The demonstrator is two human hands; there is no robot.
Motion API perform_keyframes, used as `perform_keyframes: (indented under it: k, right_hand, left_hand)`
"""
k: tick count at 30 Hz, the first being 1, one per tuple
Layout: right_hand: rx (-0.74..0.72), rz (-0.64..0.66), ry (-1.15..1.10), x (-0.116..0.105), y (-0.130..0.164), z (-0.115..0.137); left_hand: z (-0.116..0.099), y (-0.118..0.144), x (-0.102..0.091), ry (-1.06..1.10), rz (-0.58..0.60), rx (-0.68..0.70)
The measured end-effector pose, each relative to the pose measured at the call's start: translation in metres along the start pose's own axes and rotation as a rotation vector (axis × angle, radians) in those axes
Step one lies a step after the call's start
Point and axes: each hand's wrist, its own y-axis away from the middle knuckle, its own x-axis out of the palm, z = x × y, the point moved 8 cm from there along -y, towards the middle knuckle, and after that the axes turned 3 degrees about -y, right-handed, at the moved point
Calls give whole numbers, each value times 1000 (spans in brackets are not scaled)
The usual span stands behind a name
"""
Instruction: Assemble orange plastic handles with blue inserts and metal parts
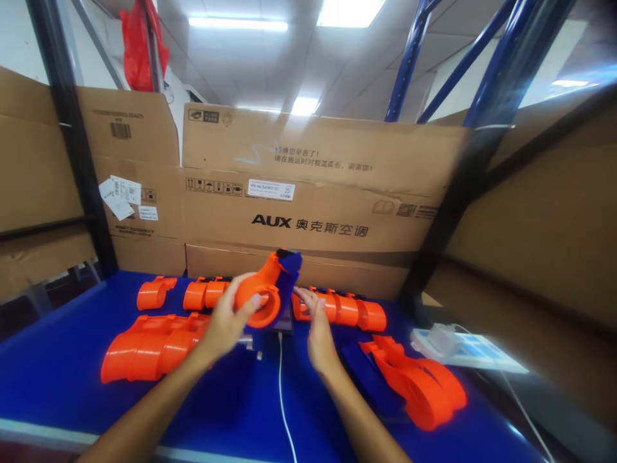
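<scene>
My left hand (225, 321) grips an orange plastic shell part (263, 292) with a round opening, lifted above the blue table (231, 399). A dark blue piece (289, 273) sits against the part's upper right side. My right hand (318, 331) hovers just right of the part with fingers spread, holding nothing, close to a row of orange parts (351, 310). A phone (283, 323) lies flat under the lifted part, partly hidden by it.
More orange shells lie at the left (144, 350), back left (154, 292) and front right (424, 382). A white cable (282, 386) runs toward me. A white power strip (453, 344) sits at the right. Cardboard boxes (313, 193) wall the back; black rack posts stand on both sides.
</scene>
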Motion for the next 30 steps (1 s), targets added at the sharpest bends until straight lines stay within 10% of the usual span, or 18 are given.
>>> perform_keyframes:
  k: [9,14,21,26,30]
  right_hand:
    - [-28,40,61,0,-1,13]
    - [-46,71,86,3,0,16]
    - [-45,113,86,4,1,23]
    - [-52,109,81,3,2,25]
    - [-57,55,69,-4,0,26]
  left_hand:
    - [13,-58,-209,-987,-303,-242]
    - [65,-67,-212,-1401,-62,-378]
    - [109,-62,-176,-1372,121,-438]
    - [107,-67,-180,-1291,183,-437]
    - [84,-80,-213,-1374,16,-335]
